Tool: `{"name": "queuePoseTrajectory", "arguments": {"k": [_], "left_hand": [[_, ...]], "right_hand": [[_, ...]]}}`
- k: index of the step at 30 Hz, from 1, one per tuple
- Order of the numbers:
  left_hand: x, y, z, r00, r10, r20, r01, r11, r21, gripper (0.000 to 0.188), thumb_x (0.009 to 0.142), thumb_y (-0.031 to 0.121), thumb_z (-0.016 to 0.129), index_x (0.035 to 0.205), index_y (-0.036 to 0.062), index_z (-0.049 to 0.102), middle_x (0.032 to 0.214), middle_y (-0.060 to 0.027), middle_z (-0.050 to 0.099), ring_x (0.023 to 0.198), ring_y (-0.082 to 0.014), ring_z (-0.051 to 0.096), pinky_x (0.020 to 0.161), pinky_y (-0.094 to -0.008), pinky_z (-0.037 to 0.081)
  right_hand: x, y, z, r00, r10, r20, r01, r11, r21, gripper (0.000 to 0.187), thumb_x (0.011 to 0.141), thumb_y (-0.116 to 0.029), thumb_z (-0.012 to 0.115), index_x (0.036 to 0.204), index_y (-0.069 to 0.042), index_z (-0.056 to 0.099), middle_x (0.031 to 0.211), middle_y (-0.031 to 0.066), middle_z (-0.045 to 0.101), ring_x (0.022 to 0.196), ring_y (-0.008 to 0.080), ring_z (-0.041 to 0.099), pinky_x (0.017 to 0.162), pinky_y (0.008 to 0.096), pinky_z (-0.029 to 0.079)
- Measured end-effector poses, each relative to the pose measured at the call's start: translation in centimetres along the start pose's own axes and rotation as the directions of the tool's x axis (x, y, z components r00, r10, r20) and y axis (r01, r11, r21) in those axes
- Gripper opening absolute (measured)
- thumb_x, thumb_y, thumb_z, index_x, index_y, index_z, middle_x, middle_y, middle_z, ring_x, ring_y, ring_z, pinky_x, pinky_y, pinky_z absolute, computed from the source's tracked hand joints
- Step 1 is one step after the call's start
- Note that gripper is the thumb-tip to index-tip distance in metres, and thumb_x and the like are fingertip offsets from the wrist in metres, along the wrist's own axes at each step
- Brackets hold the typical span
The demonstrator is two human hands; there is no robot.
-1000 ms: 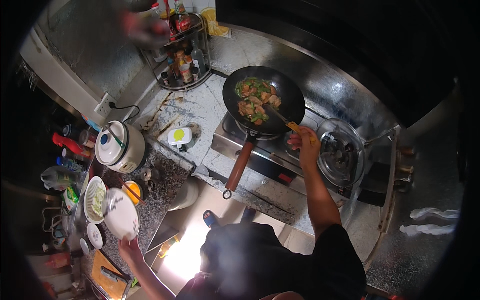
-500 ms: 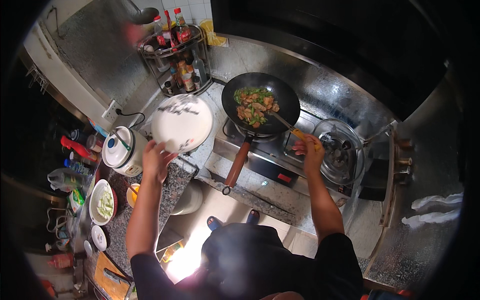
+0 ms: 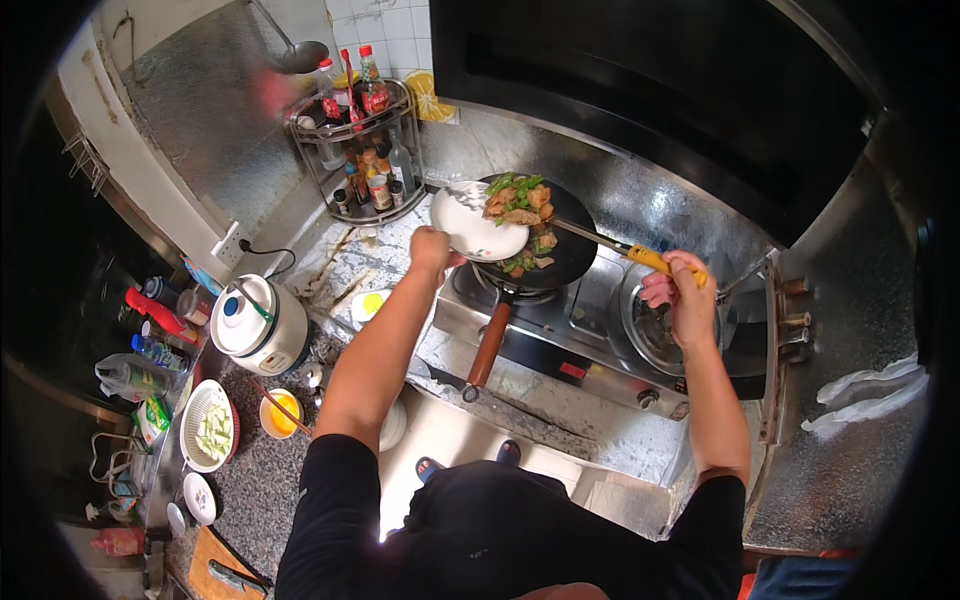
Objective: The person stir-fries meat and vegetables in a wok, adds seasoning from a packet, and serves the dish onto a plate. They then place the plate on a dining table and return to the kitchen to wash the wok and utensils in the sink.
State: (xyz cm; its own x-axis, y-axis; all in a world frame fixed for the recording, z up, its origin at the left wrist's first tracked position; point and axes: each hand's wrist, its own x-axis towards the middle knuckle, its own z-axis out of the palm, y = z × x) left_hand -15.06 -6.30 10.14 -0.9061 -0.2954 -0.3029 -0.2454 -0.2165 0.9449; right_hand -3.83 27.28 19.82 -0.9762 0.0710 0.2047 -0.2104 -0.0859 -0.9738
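Note:
My left hand [image 3: 432, 250] is closed on the near-left rim of a white plate [image 3: 470, 222] with a dark pattern. The plate is tilted over the left side of a black wok [image 3: 572, 215]. My right hand [image 3: 685, 295] grips the yellow handle of a long metal spatula [image 3: 655, 262]. A heap of stir-fried meat and green vegetables [image 3: 522, 203] sits at the spatula's end, by the plate's right edge, and hides its blade. Some more of the food lies lower in the wok, whose brown handle [image 3: 490, 345] points toward me.
A glass lid [image 3: 648, 325] lies on the right part of the gas stove [image 3: 600, 310]. Left are a rice cooker [image 3: 290, 335], a bowl of yellow liquid [image 3: 282, 415] with chopsticks, a basket of cut vegetables [image 3: 212, 432], and a knife on a cutting board [image 3: 205, 560]. A bottle rack [image 3: 360, 130] stands behind.
My left hand has taken the plate from the counter and brought it right, over the wok. My right hand has moved right and nearer with the spatula, which has lifted food up from the wok.

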Motion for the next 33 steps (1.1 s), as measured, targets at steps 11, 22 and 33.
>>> {"name": "queuePoseTrajectory", "arguments": {"k": [11,22,33], "left_hand": [[-2.4,-0.9,0.2,0.988,-0.043,0.149,0.088,0.946,-0.313,0.026,0.08,-0.002,0.044,0.105,-0.006,0.039,0.101,-0.019,0.052,0.081,-0.0334,0.06,0.064,-0.0362,0.055],[-2.7,-0.2,-1.0,0.969,-0.023,0.244,0.117,0.919,-0.376,0.023,0.079,-0.002,0.044,0.102,-0.0049,0.04,0.104,-0.0195,0.05,0.086,-0.0328,0.058,0.07,-0.0376,0.054],[-4.9,-1.1,-8.0,0.984,-0.003,0.179,0.086,0.885,-0.457,0.024,0.08,0.0,0.046,0.103,-0.0023,0.037,0.1,-0.0207,0.05,0.081,-0.0326,0.058,0.068,-0.0387,0.055]], "right_hand": [[1.5,-9.9,6.2,0.835,-0.084,0.544,0.421,0.734,-0.533,0.014,0.078,-0.008,0.054,0.089,-0.003,0.061,0.071,0.0108,0.063,0.065,0.0178,0.063,0.057,0.0254,0.049],[3.7,-12.8,2.7,0.944,-0.192,0.27,0.299,0.845,-0.443,0.018,0.084,-0.016,0.049,0.09,-0.003,0.059,0.065,0.0056,0.06,0.052,0.0105,0.057,0.049,0.0192,0.045],[13.3,-4.6,1.7,0.948,0.247,0.201,-0.045,0.73,-0.682,0.017,0.081,-0.014,0.047,0.087,-0.001,0.057,0.057,0.0062,0.057,0.041,0.0111,0.054,0.037,0.02,0.04]]}}
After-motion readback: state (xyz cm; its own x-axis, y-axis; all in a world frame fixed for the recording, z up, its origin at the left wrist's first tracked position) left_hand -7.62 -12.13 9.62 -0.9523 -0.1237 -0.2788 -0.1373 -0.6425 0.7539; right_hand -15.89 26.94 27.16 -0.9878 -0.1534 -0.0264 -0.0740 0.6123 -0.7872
